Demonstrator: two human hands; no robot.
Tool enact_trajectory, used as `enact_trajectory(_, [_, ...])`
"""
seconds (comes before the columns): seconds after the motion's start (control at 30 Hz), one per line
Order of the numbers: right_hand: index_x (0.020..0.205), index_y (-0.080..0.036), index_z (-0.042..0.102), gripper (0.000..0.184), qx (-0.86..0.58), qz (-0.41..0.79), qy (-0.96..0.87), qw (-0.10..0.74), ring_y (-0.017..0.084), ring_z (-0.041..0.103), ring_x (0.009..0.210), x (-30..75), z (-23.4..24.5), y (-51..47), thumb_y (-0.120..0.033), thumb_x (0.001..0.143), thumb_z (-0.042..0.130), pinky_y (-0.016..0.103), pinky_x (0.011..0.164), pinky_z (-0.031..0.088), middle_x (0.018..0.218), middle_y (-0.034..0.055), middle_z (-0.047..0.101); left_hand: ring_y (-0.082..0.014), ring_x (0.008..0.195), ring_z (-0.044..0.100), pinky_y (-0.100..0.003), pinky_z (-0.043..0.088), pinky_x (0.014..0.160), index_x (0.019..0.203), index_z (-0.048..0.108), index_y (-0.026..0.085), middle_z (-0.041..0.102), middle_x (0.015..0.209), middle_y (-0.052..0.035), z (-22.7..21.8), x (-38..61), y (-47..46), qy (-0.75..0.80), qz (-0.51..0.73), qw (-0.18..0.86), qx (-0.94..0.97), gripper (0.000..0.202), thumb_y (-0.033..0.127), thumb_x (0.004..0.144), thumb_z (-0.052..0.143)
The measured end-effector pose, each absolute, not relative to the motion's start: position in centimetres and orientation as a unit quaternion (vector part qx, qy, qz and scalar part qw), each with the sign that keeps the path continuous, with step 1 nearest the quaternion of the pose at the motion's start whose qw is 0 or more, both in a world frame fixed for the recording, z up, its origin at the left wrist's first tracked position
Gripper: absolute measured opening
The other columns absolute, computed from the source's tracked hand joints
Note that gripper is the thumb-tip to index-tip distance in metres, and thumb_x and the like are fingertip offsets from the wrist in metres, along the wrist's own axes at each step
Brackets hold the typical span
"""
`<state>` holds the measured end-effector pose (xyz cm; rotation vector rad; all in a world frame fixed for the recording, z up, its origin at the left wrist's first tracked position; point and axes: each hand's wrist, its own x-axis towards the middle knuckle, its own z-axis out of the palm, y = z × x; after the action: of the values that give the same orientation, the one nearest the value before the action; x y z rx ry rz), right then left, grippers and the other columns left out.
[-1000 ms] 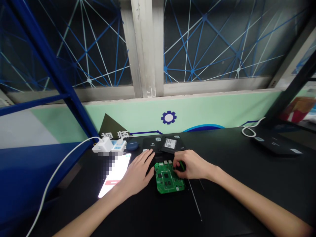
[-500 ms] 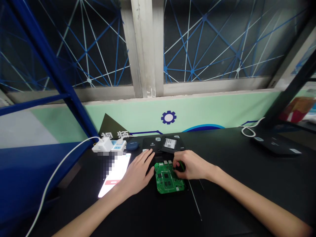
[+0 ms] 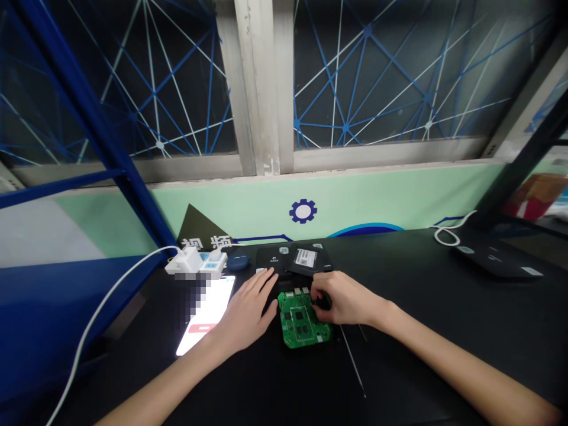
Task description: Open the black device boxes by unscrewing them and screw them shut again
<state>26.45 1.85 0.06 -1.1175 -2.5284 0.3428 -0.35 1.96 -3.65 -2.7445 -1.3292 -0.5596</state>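
A green circuit board [image 3: 305, 325] lies on the black table, with dark chips on it and metal ports along its far edge. My left hand [image 3: 248, 305] rests with its fingers stretched out at the board's left side, the thumb at its edge. My right hand [image 3: 339, 296] is closed in a pinch over the board's upper right part. What the fingertips hold is hidden; something dark shows inside the curl of the fingers. A thin metal rod [image 3: 354, 364] lies below the right hand, pointing toward me.
Black device cases [image 3: 306, 258] lie beyond the board, one with a white label. Left of my left hand are a lit phone [image 3: 210, 313], a white power strip [image 3: 213, 263] with a plugged-in charger, and a dark blue case [image 3: 238, 262]. Another black device [image 3: 494, 260] lies at far right.
My right hand has moved very slightly at the board's edge, and the rod's near end has shifted a little to the right. My left hand has stayed in place.
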Motion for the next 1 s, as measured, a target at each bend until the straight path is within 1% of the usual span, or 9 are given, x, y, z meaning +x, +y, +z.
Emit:
enact_trajectory(0.17, [0.071, -0.018, 0.057, 0.007, -0.394, 0.117, -0.892, 0.186, 0.011, 0.053, 0.061, 26.4, 0.13, 1.85, -0.015, 0.07, 0.064, 0.023, 0.056, 0.036, 0.074, 0.0, 0.058, -0.0257, 0.143, 0.033, -0.045, 0.037, 0.113, 0.149, 0.033, 0.025, 0.036, 0.155, -0.005, -3.51, -0.27, 1.96, -0.429, -0.177, 0.021, -0.886, 0.05, 0.036, 0.101, 0.039])
enact_trajectory(0.37, [0.073, -0.017, 0.057, 0.006, -0.396, 0.097, -0.897, 0.171, 0.011, 0.051, 0.06, 26.27, 0.05, 1.59, -0.015, 0.071, 0.063, 0.024, 0.055, 0.034, 0.074, 0.0002, 0.058, -0.025, 0.143, 0.032, -0.044, 0.036, 0.113, 0.149, 0.033, 0.024, 0.035, 0.156, -0.005, -3.33, -0.19, 1.88, -0.437, -0.162, 0.024, -0.884, 0.05, 0.035, 0.101, 0.039])
enact_trajectory(0.57, [0.08, -0.018, 0.061, 0.007, -0.384, 0.078, -0.907, 0.156, 0.012, 0.053, 0.063, 26.31, 0.16, 1.5, -0.015, 0.074, 0.061, 0.024, 0.057, 0.034, 0.08, 0.0008, 0.06, -0.0256, 0.143, 0.033, -0.045, 0.037, 0.113, 0.149, 0.033, 0.025, 0.036, 0.155, -0.0051, -3.48, -0.25, 1.91, -0.437, -0.169, 0.017, -0.883, 0.051, 0.035, 0.1, 0.04])
enact_trajectory(0.83, [0.082, -0.019, 0.065, 0.005, -0.389, 0.064, -0.909, 0.137, 0.014, 0.058, 0.068, 26.37, 0.38, 1.46, -0.018, 0.079, 0.061, 0.025, 0.059, 0.035, 0.081, 0.0018, 0.063, -0.0249, 0.143, 0.033, -0.044, 0.036, 0.114, 0.148, 0.035, 0.024, 0.036, 0.155, -0.0047, -3.43, -0.09, 1.92, -0.437, -0.172, 0.018, -0.882, 0.047, 0.035, 0.102, 0.037])
enact_trajectory(1.0, [0.079, -0.02, 0.067, 0.006, -0.388, 0.063, -0.91, 0.135, 0.015, 0.061, 0.07, 26.39, 0.52, 1.44, -0.015, 0.079, 0.062, 0.026, 0.059, 0.035, 0.083, 0.0022, 0.064, -0.0251, 0.143, 0.033, -0.045, 0.036, 0.114, 0.148, 0.035, 0.025, 0.038, 0.155, -0.0048, -3.46, -0.09, 1.93, -0.436, -0.179, 0.014, -0.882, 0.047, 0.036, 0.103, 0.036])
